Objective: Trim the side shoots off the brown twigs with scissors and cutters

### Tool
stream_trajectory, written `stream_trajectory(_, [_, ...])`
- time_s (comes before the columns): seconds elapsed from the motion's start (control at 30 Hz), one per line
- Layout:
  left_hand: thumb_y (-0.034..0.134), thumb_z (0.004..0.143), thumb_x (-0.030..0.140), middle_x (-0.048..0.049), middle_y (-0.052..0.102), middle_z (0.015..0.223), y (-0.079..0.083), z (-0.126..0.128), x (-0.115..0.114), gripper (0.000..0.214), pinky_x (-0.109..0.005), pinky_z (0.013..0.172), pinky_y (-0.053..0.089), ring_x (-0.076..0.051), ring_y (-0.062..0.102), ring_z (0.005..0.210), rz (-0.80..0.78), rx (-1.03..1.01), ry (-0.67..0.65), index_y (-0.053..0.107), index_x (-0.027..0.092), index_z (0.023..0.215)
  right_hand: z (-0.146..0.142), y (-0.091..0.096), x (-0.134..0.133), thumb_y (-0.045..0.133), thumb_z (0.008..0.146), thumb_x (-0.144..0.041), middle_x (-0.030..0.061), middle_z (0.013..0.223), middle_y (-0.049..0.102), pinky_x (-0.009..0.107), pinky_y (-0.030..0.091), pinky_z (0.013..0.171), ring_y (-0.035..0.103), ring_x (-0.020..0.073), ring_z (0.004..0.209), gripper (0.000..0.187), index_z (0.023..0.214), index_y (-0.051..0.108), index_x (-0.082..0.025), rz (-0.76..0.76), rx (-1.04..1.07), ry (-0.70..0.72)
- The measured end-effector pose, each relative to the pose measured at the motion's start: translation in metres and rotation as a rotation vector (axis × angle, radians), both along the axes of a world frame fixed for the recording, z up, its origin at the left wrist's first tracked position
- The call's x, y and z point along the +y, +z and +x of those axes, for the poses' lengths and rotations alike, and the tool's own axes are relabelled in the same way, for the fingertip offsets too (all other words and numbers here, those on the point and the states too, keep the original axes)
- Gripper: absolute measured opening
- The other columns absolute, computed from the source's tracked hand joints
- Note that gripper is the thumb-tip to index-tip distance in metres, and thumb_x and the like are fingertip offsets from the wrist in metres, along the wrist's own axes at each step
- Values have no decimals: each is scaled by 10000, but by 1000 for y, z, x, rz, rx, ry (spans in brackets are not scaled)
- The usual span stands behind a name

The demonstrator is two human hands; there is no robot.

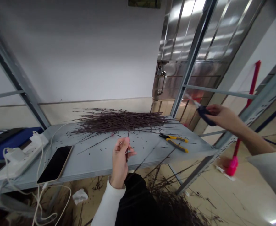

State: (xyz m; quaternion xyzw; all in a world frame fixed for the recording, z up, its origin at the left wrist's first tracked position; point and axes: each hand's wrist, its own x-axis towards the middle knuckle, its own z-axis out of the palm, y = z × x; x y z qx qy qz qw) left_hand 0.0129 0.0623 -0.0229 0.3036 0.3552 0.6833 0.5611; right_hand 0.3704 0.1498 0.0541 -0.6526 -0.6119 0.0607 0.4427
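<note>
From the left hand (120,161), a heap of thin dark twigs (119,121) blocks 12 o'clock on the grey steel shelf (64,133). Room to pass runs toward 3 o'clock, over scattered twig crumbs, up to yellow-handled pliers (173,141). At 9 o'clock, a black smartphone (55,164) and white power strip (22,155) with looping white cables (41,166) stand in the way. A grey steel crossbar (218,91) bars 12 o'clock from the right hand (225,117).
</note>
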Motion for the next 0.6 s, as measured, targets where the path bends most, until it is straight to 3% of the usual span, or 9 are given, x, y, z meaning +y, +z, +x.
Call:
stream_trajectory(0.03, [793,643,390,73,503,573,-1,1,2,315,-170,469,517,-65,492,508,-9,-3,23,578,176,727,-8,12,-11,699,661,-441,50,675,674,282,482,512,603,162,562,322,805,539,-202,4,57,23])
stream_trajectory(0.1, [801,624,393,78,507,554,-4,5,6,328,-163,455,507,-68,493,502,-27,-13,72,585,183,755,-37,26,-37,725,652,-502,65,708,691,313,536,577,633,169,586,383,806,564,-190,39,362,155])
stream_trajectory(0.17, [802,615,397,83,509,536,-6,8,9,341,-166,460,510,-70,498,495,-36,-21,117,584,188,775,-73,25,-64,706,692,-537,124,802,723,340,564,647,673,195,656,399,804,617,-164,-51,475,328])
stream_trajectory(0.23, [797,619,399,86,509,524,-8,10,11,343,-172,468,518,-70,502,488,-33,-21,148,581,191,784,-107,11,-86,736,689,-513,133,909,738,378,578,718,695,213,710,378,827,618,-181,-140,531,414])
stream_trajectory(0.33, [793,619,399,86,509,518,-8,11,12,337,-178,460,523,-70,502,478,-27,-7,178,582,187,773,-149,-25,-105,829,593,-457,92,981,745,451,561,821,702,263,849,442,838,531,-241,-208,647,472])
stream_trajectory(0.47, [795,608,393,88,506,518,-7,12,13,330,-187,468,533,-68,494,479,-24,-12,200,589,186,762,-190,-66,-106,818,608,-480,82,949,741,438,579,766,696,262,854,468,791,454,-250,-237,848,535])
stream_trajectory(0.6, [794,618,372,81,515,529,-8,12,14,314,-195,497,537,-67,496,488,-30,-30,181,594,177,761,-216,-81,-96,806,636,-471,12,775,717,395,584,727,703,221,751,472,786,414,-254,-226,945,603])
